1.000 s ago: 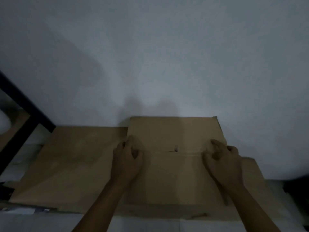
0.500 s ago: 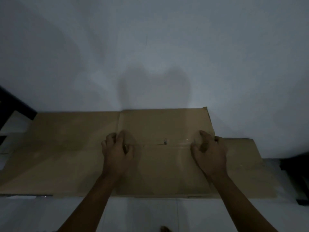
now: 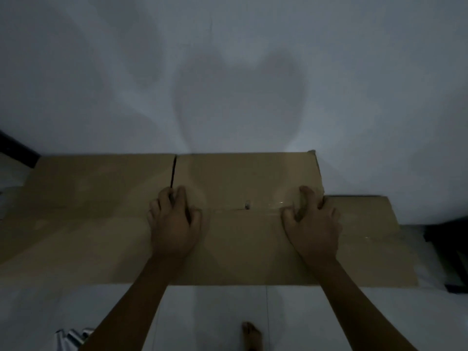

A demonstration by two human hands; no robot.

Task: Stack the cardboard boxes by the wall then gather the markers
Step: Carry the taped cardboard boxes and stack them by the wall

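At the far left edge a dark bar (image 3: 17,150) slants down against the pale grey wall (image 3: 228,59), and near the bottom left corner some shiny crumpled silvery stuff (image 3: 73,336) lies on the white tiled floor (image 3: 215,315); what it is cannot be told in this dim light. A wide flattened brown cardboard box (image 3: 76,224) leans low against the wall with its bottom edge on the floor, stretching almost the full width of the view. In front of its middle stands a smaller brown cardboard box (image 3: 243,178), whose top flap reaches up to the wall line.

The left hand (image 3: 174,224) presses on the smaller box at its left edge, fingertips curled over the dark gap beside the flap, its grip clenched on that edge. Between the two hands a small hole (image 3: 247,205) sits on the fold line, with a shiny strip of tape along it. The right hand (image 3: 312,224) holds the box's right end, fingers hooked over the flap's edge, grasping it. Below, between the forearms, a bare foot (image 3: 250,334) shows on the floor. At the far right a dark object (image 3: 450,254) stands on the floor; its details are lost in shadow.
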